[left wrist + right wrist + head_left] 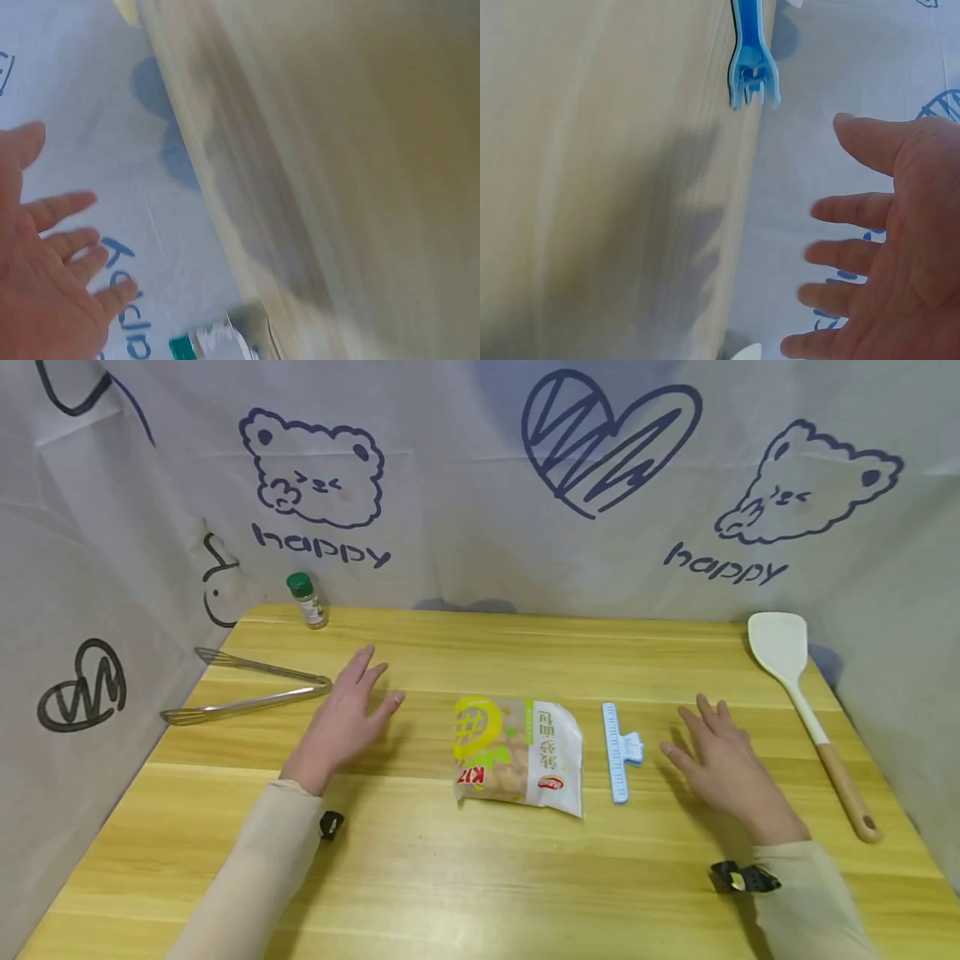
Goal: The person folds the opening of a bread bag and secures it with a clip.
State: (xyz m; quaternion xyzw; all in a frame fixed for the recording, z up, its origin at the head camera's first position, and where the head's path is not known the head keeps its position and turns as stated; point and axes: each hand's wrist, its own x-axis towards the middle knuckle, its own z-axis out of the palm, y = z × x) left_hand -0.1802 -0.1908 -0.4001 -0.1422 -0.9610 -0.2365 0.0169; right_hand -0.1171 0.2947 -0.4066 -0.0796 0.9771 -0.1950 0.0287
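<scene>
In the head view my left hand [341, 722] hovers over the table with its fingers spread, near the joined end of the metal tongs [255, 700]. Nothing is in its grasp; the left wrist view shows the bare palm. My right hand [723, 768] is likewise spread, just right of a light blue bag clip [617, 752], and holds nothing. Between the hands lies a sealed food bag [517, 756] with a yellow-green and white print. The right wrist view catches the end of the blue clip [754, 67] beyond the thumb.
A seasoning jar [307, 602] with a green cap stands at the back left. Along the right side lies a white spatula [806, 702] with a wooden handle. White cloth [465, 485] with drawings hangs behind the wooden table [465, 893].
</scene>
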